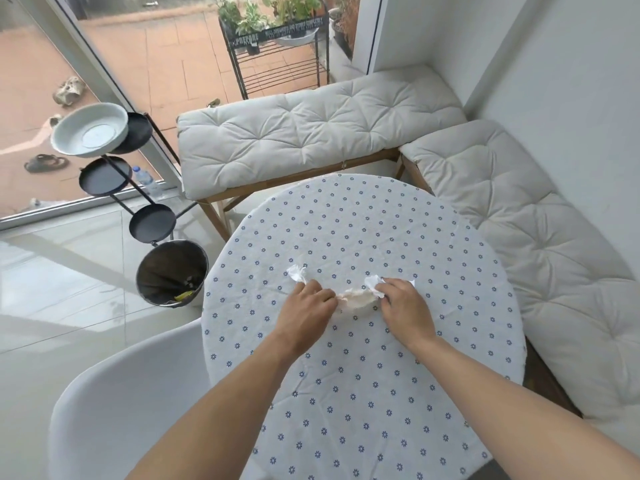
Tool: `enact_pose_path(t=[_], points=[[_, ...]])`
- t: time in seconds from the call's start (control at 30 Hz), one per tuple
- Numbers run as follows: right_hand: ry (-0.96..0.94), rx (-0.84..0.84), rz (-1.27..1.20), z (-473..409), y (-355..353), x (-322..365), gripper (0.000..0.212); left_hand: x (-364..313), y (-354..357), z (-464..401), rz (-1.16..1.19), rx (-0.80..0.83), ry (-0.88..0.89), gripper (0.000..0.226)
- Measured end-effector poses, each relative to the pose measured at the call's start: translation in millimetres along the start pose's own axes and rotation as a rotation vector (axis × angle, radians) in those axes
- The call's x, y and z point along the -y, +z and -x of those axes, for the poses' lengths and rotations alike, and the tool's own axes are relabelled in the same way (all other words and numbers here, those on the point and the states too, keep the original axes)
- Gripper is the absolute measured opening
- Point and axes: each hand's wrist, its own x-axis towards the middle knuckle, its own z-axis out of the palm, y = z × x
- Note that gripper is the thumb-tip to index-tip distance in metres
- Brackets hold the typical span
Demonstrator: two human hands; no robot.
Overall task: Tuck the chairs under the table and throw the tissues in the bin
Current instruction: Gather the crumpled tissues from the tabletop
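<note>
White moulded plastic, smooth and curved: the chair (114,407) at my lower left sits just beside the round table (450,393), whose quilted cloth carries small blue flowers. Left of the table stands a dark metal bin (172,271), open-topped, near the rim, under a black tiered stand (152,221). My left hand (306,308) pinches 1 crumpled tissue (297,273). Between my hands lies a beige wad (356,297). My right hand (403,304) closes on another white tissue (373,283). Tufted cream cushions (519,244) crowd the table's far and right edges; glossy floor lies open leftward.
</note>
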Motion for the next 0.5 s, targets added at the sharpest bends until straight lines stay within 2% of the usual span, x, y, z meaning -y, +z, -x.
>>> enact_pose_path(t=[0.1, 0.27, 0.4, 0.5], points=[[-0.017, -0.004, -0.017, 0.5, -1.1, 4.2, 0.027, 17.7, -10.6, -8.6, 0.020, -0.039, -0.063, 0.015], [-0.003, -0.004, -0.052, 3.0, 1.5, 7.4, 0.029, 34.0, -1.2, -23.7, 0.035, 0.129, -0.161, 0.028], [0.035, 0.006, -0.095, 14.7, 1.4, 10.0, 0.028, 37.2, 3.1, -16.1, 0.202, 0.068, -0.184, 0.028], [0.065, 0.035, -0.102, 23.9, 3.2, 16.9, 0.030, 42.8, 0.2, -4.5, 0.219, 0.063, -0.163, 0.028]])
